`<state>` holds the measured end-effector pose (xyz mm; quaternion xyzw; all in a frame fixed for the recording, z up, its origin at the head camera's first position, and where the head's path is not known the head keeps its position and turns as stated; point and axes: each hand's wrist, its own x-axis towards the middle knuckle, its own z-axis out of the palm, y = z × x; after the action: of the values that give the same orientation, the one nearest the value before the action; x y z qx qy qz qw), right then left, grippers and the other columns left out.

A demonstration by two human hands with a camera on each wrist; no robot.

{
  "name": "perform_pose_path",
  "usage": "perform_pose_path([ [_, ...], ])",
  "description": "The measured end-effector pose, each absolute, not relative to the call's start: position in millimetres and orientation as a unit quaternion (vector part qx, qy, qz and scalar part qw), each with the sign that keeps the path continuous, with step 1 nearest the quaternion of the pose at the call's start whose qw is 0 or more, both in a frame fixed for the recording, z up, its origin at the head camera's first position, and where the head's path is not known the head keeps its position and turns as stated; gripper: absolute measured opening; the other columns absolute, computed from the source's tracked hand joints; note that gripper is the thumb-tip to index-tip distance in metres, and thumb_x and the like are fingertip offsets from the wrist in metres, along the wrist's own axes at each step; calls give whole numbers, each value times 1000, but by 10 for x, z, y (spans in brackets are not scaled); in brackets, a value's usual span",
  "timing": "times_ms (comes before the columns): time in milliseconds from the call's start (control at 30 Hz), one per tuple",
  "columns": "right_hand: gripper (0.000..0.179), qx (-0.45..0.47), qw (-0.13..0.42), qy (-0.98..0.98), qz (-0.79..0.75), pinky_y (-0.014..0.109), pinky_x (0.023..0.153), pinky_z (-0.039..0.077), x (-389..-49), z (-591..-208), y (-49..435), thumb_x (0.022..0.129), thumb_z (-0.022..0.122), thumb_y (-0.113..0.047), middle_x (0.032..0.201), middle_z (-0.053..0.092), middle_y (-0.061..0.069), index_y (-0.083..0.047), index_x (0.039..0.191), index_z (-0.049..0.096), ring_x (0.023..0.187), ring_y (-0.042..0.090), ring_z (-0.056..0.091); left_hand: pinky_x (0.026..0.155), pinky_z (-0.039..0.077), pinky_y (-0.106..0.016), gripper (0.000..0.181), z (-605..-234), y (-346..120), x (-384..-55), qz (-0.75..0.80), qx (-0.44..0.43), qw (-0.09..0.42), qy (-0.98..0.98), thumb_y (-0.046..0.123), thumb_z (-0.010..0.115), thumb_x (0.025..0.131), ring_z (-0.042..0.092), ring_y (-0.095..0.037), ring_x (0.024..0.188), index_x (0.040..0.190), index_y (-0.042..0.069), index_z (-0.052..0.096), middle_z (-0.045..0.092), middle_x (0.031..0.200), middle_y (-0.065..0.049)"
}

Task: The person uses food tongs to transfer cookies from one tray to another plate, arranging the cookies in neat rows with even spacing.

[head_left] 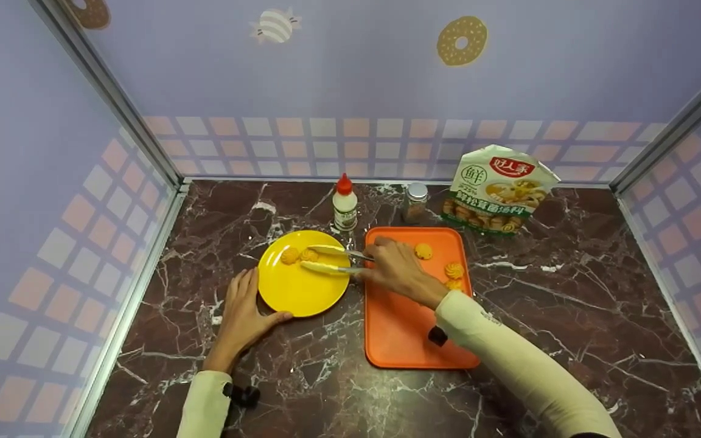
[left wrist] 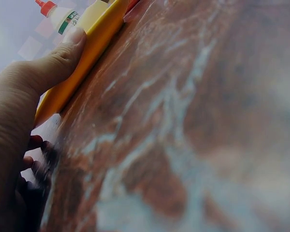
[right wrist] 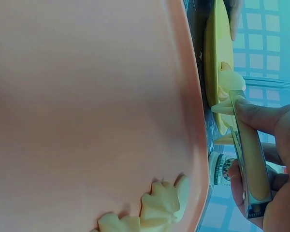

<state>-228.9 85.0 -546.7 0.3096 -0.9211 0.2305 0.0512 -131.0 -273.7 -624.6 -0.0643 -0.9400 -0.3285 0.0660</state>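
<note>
My left hand [head_left: 244, 319] holds the rim of a yellow plate [head_left: 303, 298], thumb at the near edge and fingers along the left side. In the left wrist view the thumb [left wrist: 63, 60] lies against the plate's rim. My right hand [head_left: 396, 267] grips metal tongs [head_left: 353, 253] with pale tips, reaching over the plate from the right. The tips stand apart. Two swirled cookies lie on the plate; the right cookie [head_left: 309, 255] is by the upper tip, and contact is unclear. Several more cookies [head_left: 454, 271] rest on an orange tray [head_left: 411, 347] below my right arm.
Behind the plate stands a squeeze bottle [head_left: 345, 207] with a red cap. A glass shaker [head_left: 415, 204] and an upright green-and-white food pouch [head_left: 499, 188] are behind the tray. Panels enclose the dark marbled table [head_left: 569, 304] at the back and sides.
</note>
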Motion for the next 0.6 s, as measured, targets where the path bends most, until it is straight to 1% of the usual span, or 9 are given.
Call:
perform_pose_path([
  [167,41,308,46,-921,235,33,54,42,-2291,-5468,846,90,94,-37,84,58,5,-1,102,81,62,17,48,130,15,-68,134,-6236,-2732,-1310,-328,-63,64,-940,59,96,78,21,-50,161,173,-5,25,32,173,-31],
  [300,41,305,41,-920,242,35,55,43,-2291,-5463,842,90,94,-37,85,60,7,0,104,81,63,18,50,130,15,-68,134,-6233,-2732,-1310,-330,-59,60,-940,59,96,78,20,-49,161,173,-4,24,32,173,-30],
  [500,42,302,48,-920,244,38,56,48,-2275,-5452,841,89,96,-38,87,64,8,-1,102,81,63,20,55,130,16,-68,134,-6236,-2730,-1312,-330,-61,64,-940,58,96,78,22,-49,161,173,-4,25,32,172,-31],
  [600,41,301,51,-919,248,38,56,47,-2257,-5437,861,89,96,-37,86,63,7,-1,101,81,63,19,54,130,15,-69,133,-6234,-2728,-1312,-332,-61,63,-939,57,97,78,21,-50,161,173,-4,25,31,173,-31],
])
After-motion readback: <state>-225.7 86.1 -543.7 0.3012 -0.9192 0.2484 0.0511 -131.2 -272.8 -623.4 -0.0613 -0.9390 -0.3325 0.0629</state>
